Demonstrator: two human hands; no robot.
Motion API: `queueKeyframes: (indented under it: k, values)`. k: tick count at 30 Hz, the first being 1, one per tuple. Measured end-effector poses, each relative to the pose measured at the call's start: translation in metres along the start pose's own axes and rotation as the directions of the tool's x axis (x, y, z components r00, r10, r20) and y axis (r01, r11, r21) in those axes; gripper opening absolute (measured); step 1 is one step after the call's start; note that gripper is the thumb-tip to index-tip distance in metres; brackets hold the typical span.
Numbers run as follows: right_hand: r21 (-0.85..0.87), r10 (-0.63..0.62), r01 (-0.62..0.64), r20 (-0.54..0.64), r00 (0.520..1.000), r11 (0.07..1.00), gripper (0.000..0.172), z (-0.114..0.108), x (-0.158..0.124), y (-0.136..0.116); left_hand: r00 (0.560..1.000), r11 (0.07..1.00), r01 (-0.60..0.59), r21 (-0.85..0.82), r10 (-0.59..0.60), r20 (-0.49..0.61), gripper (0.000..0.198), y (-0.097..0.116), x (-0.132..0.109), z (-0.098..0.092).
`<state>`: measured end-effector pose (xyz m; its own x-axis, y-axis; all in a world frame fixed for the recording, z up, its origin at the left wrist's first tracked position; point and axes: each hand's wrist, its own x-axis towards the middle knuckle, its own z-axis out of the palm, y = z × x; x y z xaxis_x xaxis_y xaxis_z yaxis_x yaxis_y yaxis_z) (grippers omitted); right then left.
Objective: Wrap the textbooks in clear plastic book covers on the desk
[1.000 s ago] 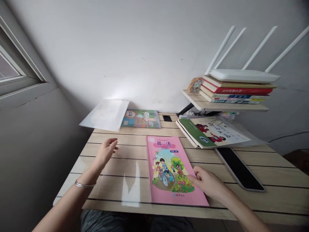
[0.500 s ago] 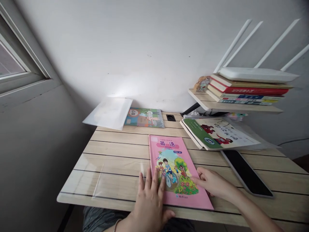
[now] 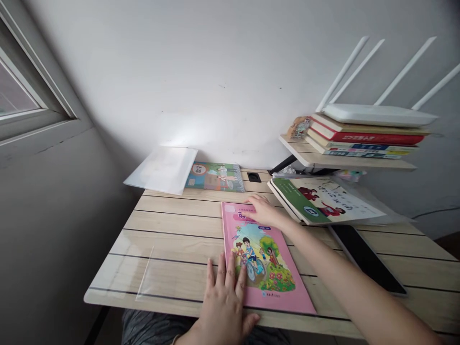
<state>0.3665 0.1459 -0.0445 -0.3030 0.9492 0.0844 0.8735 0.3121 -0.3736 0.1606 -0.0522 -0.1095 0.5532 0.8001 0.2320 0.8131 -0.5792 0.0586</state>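
Observation:
A pink English textbook (image 3: 276,302) lies face up at the front of the desk, its cover showing children and a bicycle. My left hand (image 3: 224,299) rests flat across its lower left edge, fingers spread. At the top edge of the book is my right hand (image 3: 264,211), fingers stretched to the left over part of the title; nothing shows in its grasp. A clear plastic sheet (image 3: 168,273), like a book cover, spreads flat to the left of the book. Its part nearest the book is hard to make out.
At the back left, white translucent sheets (image 3: 161,170) partly overlap a maths book (image 3: 219,177). To the right are stacked books (image 3: 323,201) and a phone (image 3: 366,258). A raised shelf (image 3: 352,160) holds more books and a white router (image 3: 377,115). A socket (image 3: 254,177) sits near the wall.
My right hand has moved from the book's right edge up to its top edge, the forearm now crossing the right side. My left hand and the book stay nearly in place.

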Motion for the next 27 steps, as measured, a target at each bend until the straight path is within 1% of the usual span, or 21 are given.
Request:
queueKeyframes:
  k: [1,2,3,4,5,6,8,11,13,16,18,20,22,24,25,27]
  values:
    - [0.064,0.013,-0.012,-0.003,1.000,0.998,0.027,0.002,0.009,-0.005,1.000,1.000,-0.002,-0.004,0.002,-0.001,0.087,0.000,0.000,0.001]
    - [0.176,0.047,-0.045,-0.006,0.999,0.983,0.025,0.004,0.018,-0.012,1.000,1.000,-0.004,-0.008,0.004,-0.001,0.088,-0.001,0.000,0.001]
    - [0.315,0.095,-0.089,-0.002,0.995,0.945,0.023,0.005,0.025,-0.022,1.000,1.000,-0.005,-0.010,0.005,-0.001,0.089,-0.001,0.000,0.002]
    - [0.457,0.144,-0.132,0.008,0.990,0.880,0.019,0.007,0.033,-0.034,1.000,1.000,-0.006,-0.012,0.006,-0.001,0.090,-0.001,0.000,0.003]
    - [0.624,0.215,-0.200,0.052,0.975,0.756,0.016,0.009,0.041,-0.049,1.000,1.000,-0.007,-0.012,0.007,-0.003,0.091,-0.001,0.000,0.004]
    - [0.677,0.237,-0.231,0.086,0.968,0.699,0.013,0.011,0.050,-0.066,1.000,1.000,-0.010,-0.011,0.010,-0.006,0.092,-0.001,0.000,0.005]
    - [0.732,0.254,-0.266,0.131,0.958,0.627,0.014,0.018,0.070,-0.103,1.000,1.000,-0.020,-0.003,0.020,-0.017,0.094,-0.001,0.000,0.007]
    - [0.792,0.307,-0.324,0.182,0.934,0.517,0.025,0.029,0.105,-0.153,0.999,1.000,-0.027,0.013,0.028,-0.034,0.093,-0.002,0.000,0.008]
    - [0.805,0.332,-0.382,0.245,0.911,0.455,0.031,0.034,0.126,-0.178,0.999,0.999,-0.030,0.022,0.031,-0.037,0.091,-0.003,0.001,0.008]
    - [0.809,0.353,-0.446,0.319,0.880,0.382,0.028,0.036,0.146,-0.201,0.998,0.998,-0.048,0.038,0.049,-0.042,0.088,-0.005,0.001,0.007]
    - [0.821,0.346,-0.453,0.337,0.876,0.346,0.030,0.034,0.150,-0.209,0.997,0.997,-0.060,0.054,0.063,-0.053,0.087,-0.006,0.000,0.007]
    - [0.852,0.333,-0.421,0.317,0.888,0.312,0.029,0.030,0.145,-0.210,0.994,0.994,-0.072,0.078,0.078,-0.072,0.086,-0.009,-0.001,0.008]
    - [0.890,0.335,-0.364,0.266,0.904,0.274,0.019,0.023,0.130,-0.203,0.990,0.989,-0.098,0.107,0.109,-0.094,0.086,-0.013,-0.004,0.009]
    - [0.924,0.362,-0.303,0.206,0.909,0.235,0.007,0.014,0.104,-0.188,0.981,0.980,-0.147,0.136,0.162,-0.111,0.085,-0.021,-0.007,0.009]
    - [0.939,0.379,-0.271,0.176,0.908,0.213,0.005,0.010,0.087,-0.177,0.975,0.973,-0.175,0.149,0.193,-0.113,0.085,-0.025,-0.009,0.009]
    - [0.962,0.427,-0.207,0.115,0.897,0.177,0.013,0.002,0.046,-0.149,0.961,0.958,-0.228,0.176,0.250,-0.115,0.085,-0.033,-0.012,0.008]
